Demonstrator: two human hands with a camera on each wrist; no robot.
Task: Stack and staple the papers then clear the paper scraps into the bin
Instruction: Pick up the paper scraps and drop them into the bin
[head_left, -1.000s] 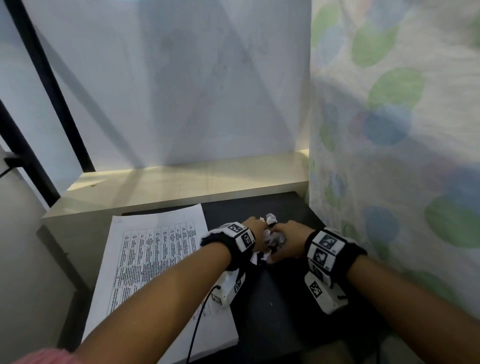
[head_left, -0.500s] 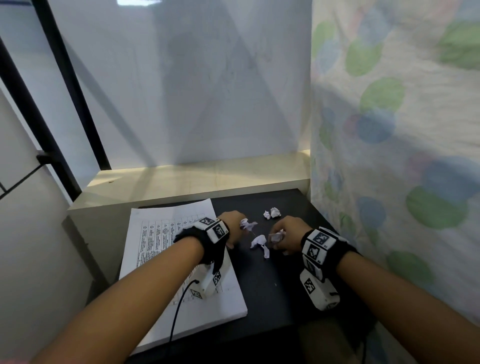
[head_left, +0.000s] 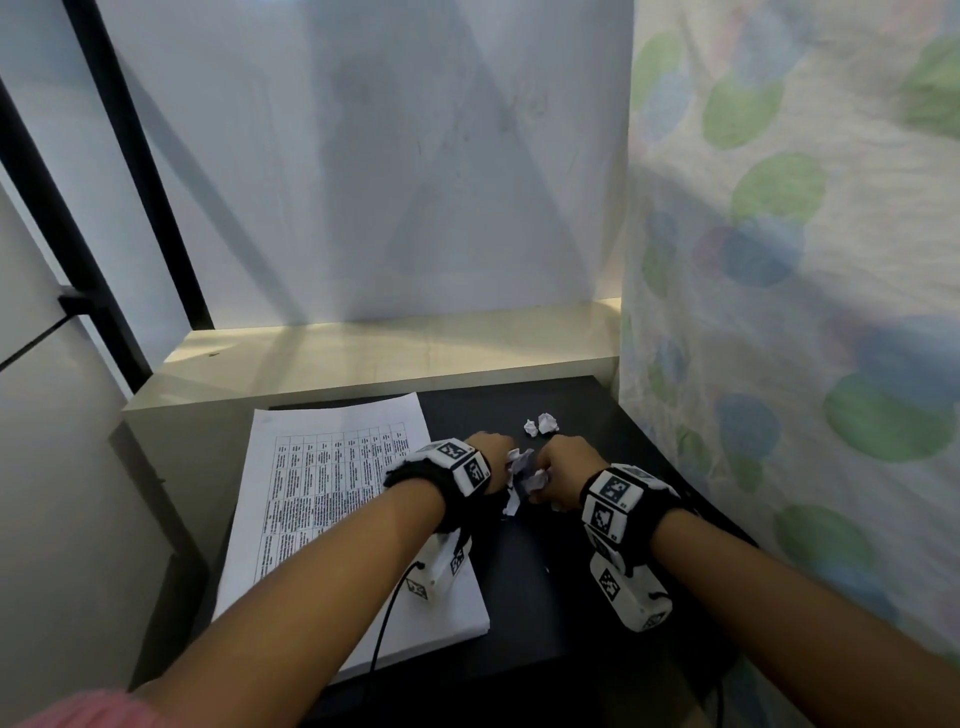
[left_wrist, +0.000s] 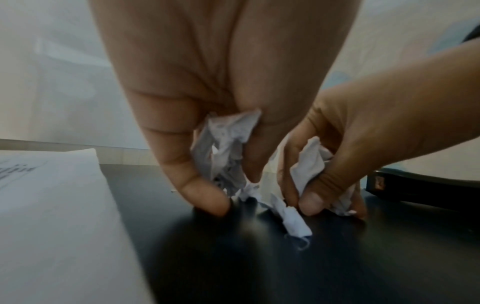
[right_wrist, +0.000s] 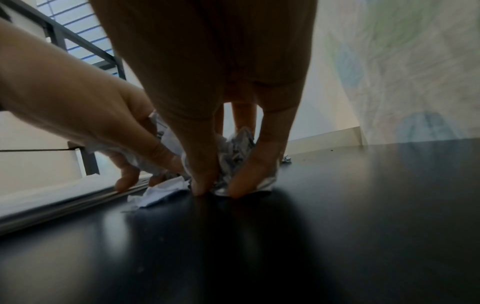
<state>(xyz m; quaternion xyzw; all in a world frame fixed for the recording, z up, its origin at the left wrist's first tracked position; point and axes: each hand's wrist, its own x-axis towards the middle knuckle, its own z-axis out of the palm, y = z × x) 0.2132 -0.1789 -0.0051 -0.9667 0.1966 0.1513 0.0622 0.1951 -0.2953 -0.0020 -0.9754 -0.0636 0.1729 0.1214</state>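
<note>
A stack of printed papers (head_left: 332, 499) lies on the left of the black desk (head_left: 540, 597). Both hands meet just right of the stack. My left hand (head_left: 493, 460) pinches a crumpled white scrap (left_wrist: 226, 152) between thumb and fingers. My right hand (head_left: 563, 470) grips another crumpled scrap (right_wrist: 237, 156), fingertips touching the desk. One loose scrap (left_wrist: 293, 222) lies on the desk between the hands. Two small scraps (head_left: 541, 424) sit farther back. No bin shows in any view.
A pale shelf ledge (head_left: 395, 353) runs behind the desk under a white wall. A curtain with green and blue dots (head_left: 789, 312) hangs close on the right. A dark object (left_wrist: 426, 189) lies on the desk to the right of the hands.
The hands, apart half a second ago, have come back together over the scraps. Each now holds a crumpled piece, and my right hand has moved slightly left.
</note>
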